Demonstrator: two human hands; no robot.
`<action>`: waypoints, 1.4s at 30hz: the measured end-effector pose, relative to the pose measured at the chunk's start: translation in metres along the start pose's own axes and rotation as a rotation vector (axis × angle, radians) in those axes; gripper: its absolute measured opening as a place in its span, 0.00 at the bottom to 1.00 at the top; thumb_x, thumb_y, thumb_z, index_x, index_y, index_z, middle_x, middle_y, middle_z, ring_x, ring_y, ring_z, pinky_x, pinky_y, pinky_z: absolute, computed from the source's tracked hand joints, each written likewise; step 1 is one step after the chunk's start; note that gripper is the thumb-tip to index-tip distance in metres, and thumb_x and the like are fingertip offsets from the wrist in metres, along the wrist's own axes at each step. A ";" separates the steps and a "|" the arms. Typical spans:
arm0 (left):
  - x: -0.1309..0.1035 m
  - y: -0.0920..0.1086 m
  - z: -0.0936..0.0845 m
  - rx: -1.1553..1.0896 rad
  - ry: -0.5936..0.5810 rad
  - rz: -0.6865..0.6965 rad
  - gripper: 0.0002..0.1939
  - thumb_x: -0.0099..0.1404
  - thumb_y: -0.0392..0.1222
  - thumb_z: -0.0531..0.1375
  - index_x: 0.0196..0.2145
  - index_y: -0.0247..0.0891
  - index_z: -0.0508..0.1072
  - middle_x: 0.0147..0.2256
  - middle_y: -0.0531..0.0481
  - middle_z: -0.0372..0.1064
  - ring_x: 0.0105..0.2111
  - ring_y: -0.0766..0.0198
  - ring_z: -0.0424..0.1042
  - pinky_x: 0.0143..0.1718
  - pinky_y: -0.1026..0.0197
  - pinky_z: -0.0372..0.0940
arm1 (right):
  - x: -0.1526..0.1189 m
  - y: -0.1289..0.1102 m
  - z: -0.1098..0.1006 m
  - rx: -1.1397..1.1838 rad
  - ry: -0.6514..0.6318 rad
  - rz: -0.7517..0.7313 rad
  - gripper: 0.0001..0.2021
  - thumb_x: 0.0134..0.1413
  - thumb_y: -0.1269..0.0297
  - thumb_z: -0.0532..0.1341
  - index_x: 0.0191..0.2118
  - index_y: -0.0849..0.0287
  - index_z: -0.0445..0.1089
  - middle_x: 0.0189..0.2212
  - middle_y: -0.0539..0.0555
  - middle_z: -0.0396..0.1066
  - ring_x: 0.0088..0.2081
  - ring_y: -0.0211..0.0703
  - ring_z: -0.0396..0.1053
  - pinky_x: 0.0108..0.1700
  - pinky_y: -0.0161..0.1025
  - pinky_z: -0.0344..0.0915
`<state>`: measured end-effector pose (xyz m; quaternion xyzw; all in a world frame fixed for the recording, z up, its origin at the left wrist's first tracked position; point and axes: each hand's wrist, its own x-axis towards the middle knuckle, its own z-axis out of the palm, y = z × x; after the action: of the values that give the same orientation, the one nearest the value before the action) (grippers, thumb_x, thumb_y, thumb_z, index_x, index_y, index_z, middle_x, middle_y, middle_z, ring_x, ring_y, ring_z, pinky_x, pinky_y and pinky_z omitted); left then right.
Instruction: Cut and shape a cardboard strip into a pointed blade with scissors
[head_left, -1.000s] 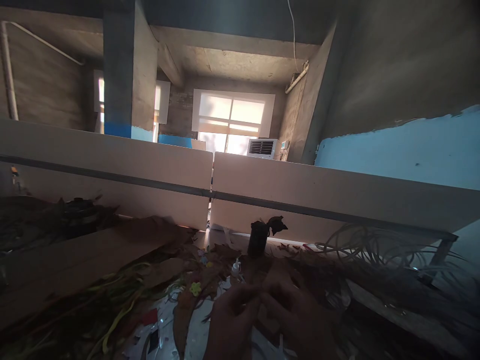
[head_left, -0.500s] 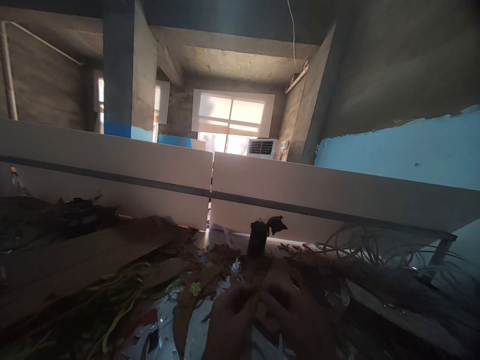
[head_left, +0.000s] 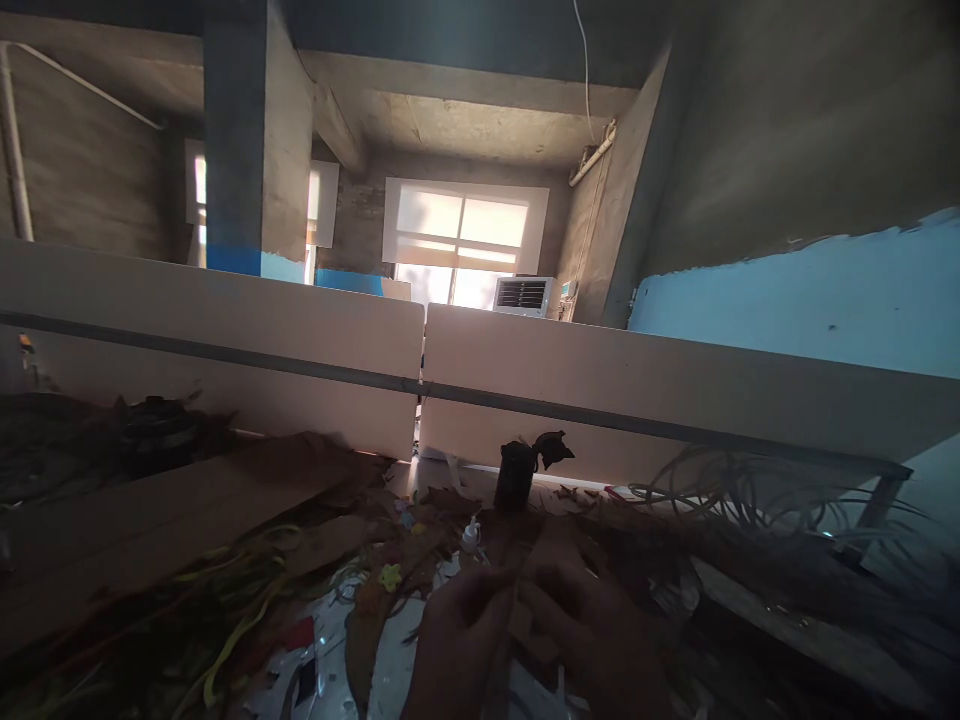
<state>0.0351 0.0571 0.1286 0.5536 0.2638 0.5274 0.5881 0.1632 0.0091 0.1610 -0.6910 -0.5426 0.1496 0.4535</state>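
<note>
My left hand (head_left: pixel 459 635) and my right hand (head_left: pixel 589 615) meet low in the middle of the view, fingertips pinched together. Between them a thin brown strip (head_left: pixel 504 640) runs down toward me; its kind is too dark to tell. Just beyond the fingers stands a small white squeeze bottle (head_left: pixel 471 535) with a pointed tip. A yellow-green flower-shaped piece (head_left: pixel 390 577) lies to the left of my left hand. Below my fingers is a small brown block-like piece (head_left: pixel 534 640), partly hidden by the hands.
A dark cylindrical holder (head_left: pixel 516 475) stands beyond my hands. Green and yellow strips (head_left: pixel 232 620) are heaped at left, near a long brown board or sheet (head_left: pixel 187 500). Coiled wires or strips (head_left: pixel 720 500) lie at right. A pale partition (head_left: pixel 600 370) closes off the back.
The thin brown strip now shows more plainly between my hands, reaching down toward me. Both hands keep nearly the same place and pinch.
</note>
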 end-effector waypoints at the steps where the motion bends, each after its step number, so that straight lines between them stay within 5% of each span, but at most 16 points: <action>1: 0.000 0.000 0.001 -0.004 -0.003 -0.003 0.06 0.56 0.40 0.65 0.31 0.39 0.81 0.32 0.49 0.80 0.38 0.56 0.77 0.40 0.63 0.69 | 0.000 0.000 0.000 -0.028 0.011 0.002 0.13 0.50 0.54 0.57 0.26 0.56 0.72 0.23 0.52 0.74 0.30 0.48 0.74 0.30 0.36 0.64; 31: -0.002 0.001 0.002 0.069 0.004 0.040 0.06 0.57 0.38 0.63 0.31 0.39 0.81 0.32 0.49 0.79 0.37 0.56 0.77 0.40 0.62 0.69 | -0.001 -0.006 -0.001 0.032 0.013 0.000 0.10 0.47 0.56 0.59 0.28 0.57 0.72 0.22 0.51 0.73 0.29 0.47 0.73 0.29 0.36 0.65; 38: -0.003 0.001 0.003 0.072 0.027 0.010 0.06 0.57 0.39 0.63 0.31 0.38 0.80 0.32 0.47 0.79 0.37 0.54 0.77 0.39 0.60 0.69 | 0.000 -0.004 -0.003 -0.064 0.037 -0.042 0.11 0.49 0.56 0.59 0.26 0.55 0.74 0.24 0.52 0.74 0.41 0.55 0.73 0.40 0.42 0.65; 42: -0.003 0.003 0.003 0.061 0.022 0.006 0.06 0.57 0.39 0.64 0.31 0.38 0.80 0.32 0.47 0.79 0.37 0.54 0.77 0.39 0.60 0.69 | 0.000 -0.003 -0.003 -0.083 0.037 -0.012 0.12 0.49 0.55 0.58 0.26 0.56 0.73 0.24 0.53 0.74 0.39 0.56 0.73 0.37 0.43 0.65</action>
<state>0.0362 0.0521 0.1314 0.5661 0.2845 0.5270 0.5664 0.1632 0.0077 0.1652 -0.7086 -0.5440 0.1114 0.4354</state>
